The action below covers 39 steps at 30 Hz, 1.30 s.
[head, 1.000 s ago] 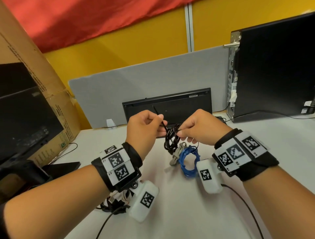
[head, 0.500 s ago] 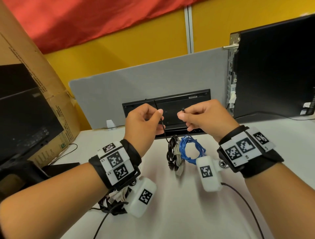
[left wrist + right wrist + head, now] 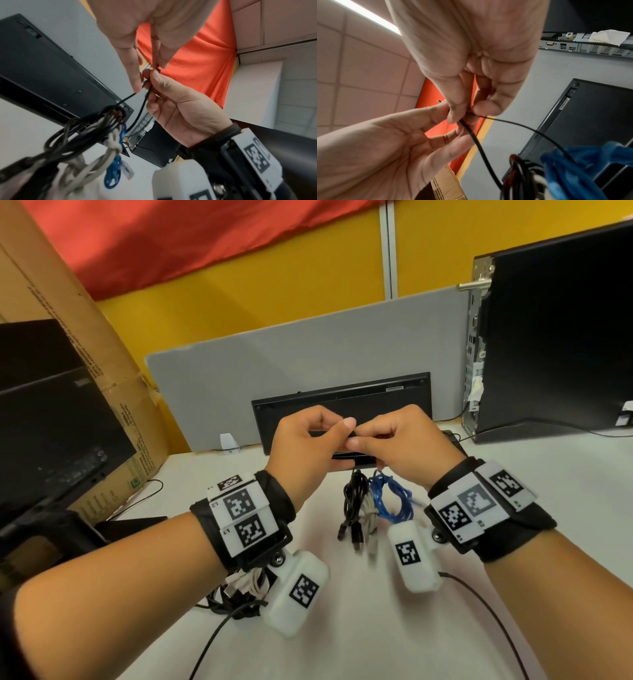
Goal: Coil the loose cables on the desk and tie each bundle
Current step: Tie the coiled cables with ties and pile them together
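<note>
A bundle of coiled cables hangs under my hands: a black cable, a grey one and a blue one. A thin black tie loops through the top of the bundle and runs up in two strands. My left hand pinches one end of it between thumb and forefinger. My right hand pinches the other end, its fingertips touching the left's. The right wrist view shows the tie leaving the pinch toward the blue cable. The tie's head is mostly hidden by fingers.
A second tangle of black and white cables lies on the white desk under my left wrist. A black keyboard leans on the grey divider behind the hands. A PC tower stands right; a cardboard box and monitor stand left.
My hands rose from the bundle, drew the tie's two ends apart, and have now come together so the fingertips meet. The bundle hangs lower beneath them.
</note>
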Each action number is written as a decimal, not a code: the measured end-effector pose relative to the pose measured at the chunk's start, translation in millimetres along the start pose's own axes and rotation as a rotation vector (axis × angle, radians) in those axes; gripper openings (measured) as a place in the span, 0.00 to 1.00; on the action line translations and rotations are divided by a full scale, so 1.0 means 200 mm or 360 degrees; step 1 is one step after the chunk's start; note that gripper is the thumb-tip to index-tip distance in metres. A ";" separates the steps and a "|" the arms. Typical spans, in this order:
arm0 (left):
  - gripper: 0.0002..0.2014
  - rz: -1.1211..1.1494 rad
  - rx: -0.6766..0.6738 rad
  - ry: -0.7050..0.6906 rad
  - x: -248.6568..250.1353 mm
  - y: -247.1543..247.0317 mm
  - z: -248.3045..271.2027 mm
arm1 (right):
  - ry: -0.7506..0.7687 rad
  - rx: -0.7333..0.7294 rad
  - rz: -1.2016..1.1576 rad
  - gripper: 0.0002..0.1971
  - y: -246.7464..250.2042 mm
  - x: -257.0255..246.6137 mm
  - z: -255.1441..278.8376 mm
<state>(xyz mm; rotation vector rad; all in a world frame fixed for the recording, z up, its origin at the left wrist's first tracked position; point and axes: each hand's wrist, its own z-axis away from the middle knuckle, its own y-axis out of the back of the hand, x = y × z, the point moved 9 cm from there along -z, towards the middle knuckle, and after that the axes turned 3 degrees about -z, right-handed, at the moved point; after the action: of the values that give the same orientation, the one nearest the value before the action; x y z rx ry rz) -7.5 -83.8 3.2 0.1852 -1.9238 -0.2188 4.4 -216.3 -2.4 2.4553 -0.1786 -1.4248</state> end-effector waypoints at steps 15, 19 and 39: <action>0.19 -0.1939 -0.1074 0.0692 -0.59 0.32 0.16 | 0.0010 -0.0418 0.0319 0.03 -0.17 0.00 0.04; 0.19 -0.2003 -0.1234 0.0850 -0.68 0.32 0.23 | 0.0004 -0.0452 0.0338 0.04 -0.19 -0.01 0.05; 0.10 -0.1268 -0.0287 0.0558 -0.49 0.32 -0.05 | -0.0172 -0.0329 0.0347 0.08 -0.10 0.07 0.03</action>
<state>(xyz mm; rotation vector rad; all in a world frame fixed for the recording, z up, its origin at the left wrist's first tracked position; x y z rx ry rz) 34.5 0.9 -66.9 0.8111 -1.3898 -0.8259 6.1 -202.4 -22.2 2.1246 -0.2968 -1.4052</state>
